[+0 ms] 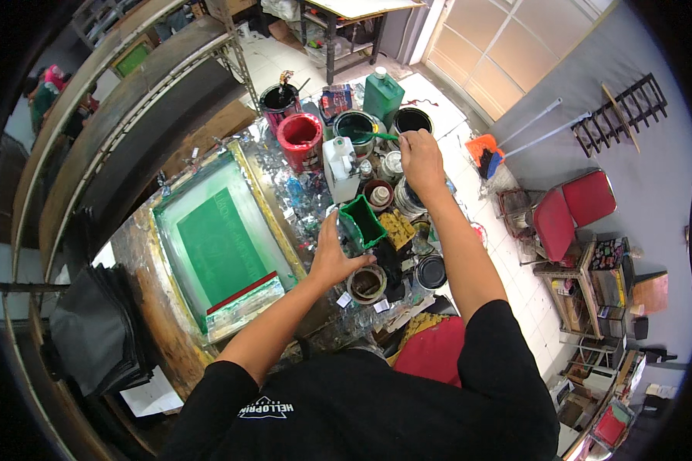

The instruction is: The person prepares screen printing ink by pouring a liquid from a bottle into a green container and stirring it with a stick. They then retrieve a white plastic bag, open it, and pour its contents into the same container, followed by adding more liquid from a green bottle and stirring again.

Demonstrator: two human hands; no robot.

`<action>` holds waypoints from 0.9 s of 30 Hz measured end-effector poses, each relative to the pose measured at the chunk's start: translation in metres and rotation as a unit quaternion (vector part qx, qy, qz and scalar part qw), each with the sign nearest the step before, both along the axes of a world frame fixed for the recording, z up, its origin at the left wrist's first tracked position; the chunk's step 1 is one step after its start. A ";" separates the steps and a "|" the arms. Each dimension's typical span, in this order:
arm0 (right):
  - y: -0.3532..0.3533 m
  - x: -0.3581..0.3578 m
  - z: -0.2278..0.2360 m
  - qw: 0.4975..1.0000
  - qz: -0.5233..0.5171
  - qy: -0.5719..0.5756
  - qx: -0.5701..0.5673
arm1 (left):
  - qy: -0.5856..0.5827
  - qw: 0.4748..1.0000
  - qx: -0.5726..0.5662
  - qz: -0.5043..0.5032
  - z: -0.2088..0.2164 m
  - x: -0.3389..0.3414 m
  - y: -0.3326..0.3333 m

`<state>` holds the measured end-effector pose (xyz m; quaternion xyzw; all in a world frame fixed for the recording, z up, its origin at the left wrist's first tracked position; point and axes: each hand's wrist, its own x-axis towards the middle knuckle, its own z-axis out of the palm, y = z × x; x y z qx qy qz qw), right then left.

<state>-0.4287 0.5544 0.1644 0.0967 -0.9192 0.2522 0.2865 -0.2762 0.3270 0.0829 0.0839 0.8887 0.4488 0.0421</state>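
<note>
My left hand [332,255] is wrapped round the near-left side of an open-topped container [364,221] with squarish walls, its inside coated in bright green ink. In my right hand [423,161] is a green-coated stirring stick [377,136], pinched at its right end. The stick's other end reaches over the open can of dark green ink [354,121]; I cannot tell whether it touches the ink. A round jar of brownish stuff [367,283] stands just below my left thumb. To the left, a screen-printing frame [296,257] carries a green stencil area, with a red-edged squeegee [242,301] on its near end.
Around my hands crowd a red ink can [300,138], a dark can [413,121], a white jug [340,165], a green bottle [383,92] and a yellow sponge [397,229]. Black sheets [100,330] are stacked at left. Red chairs [557,219] stand at right.
</note>
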 end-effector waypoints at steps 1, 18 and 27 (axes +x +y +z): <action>-0.001 0.004 0.000 0.999 -0.019 -0.026 -0.017 | 0.001 1.000 0.002 0.000 -0.002 0.001 0.002; 0.043 0.139 0.019 0.780 -0.134 -0.264 -0.551 | -0.005 0.997 0.074 0.027 -0.015 -0.013 0.015; 0.028 0.193 0.114 0.937 -0.100 -0.271 -0.194 | 0.030 0.997 0.062 0.047 -0.021 -0.017 0.013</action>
